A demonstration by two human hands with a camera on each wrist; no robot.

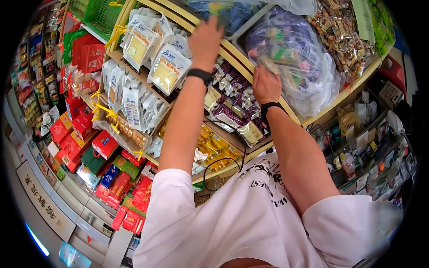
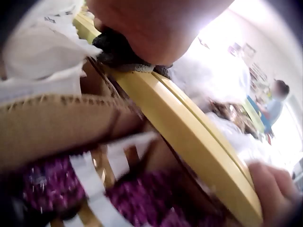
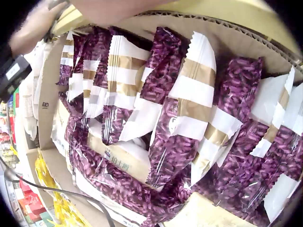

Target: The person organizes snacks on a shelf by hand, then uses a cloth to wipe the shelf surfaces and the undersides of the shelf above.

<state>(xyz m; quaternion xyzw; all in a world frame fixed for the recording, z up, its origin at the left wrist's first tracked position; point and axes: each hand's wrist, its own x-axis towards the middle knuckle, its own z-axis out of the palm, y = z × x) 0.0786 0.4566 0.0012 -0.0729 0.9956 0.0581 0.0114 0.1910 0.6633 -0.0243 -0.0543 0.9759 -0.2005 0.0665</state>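
In the head view my left hand [image 1: 205,42] reaches to the pale yellow wooden rail [image 1: 239,58] between the bins, holding a dark cloth [image 2: 123,52] against it. The left wrist view shows this cloth bunched under the hand on the rail's top. Farther along, my right hand [image 1: 267,85] grips the same rail, its bent fingers [image 2: 270,187] over the edge. Below the right hand, a cardboard box holds purple snack packets [image 3: 177,127] with white and gold bands. The left hand's fingertips are blurred in the head view.
White packets [image 1: 167,69] fill the box left of the left forearm. Beyond the rail lie a clear plastic bag [image 1: 290,53] over purple goods and bags of brown goods [image 1: 333,27]. Yellow packets [image 1: 214,147] and a black cable [image 1: 223,160] are nearer the body. Red boxes [image 1: 114,192] stand at the left.
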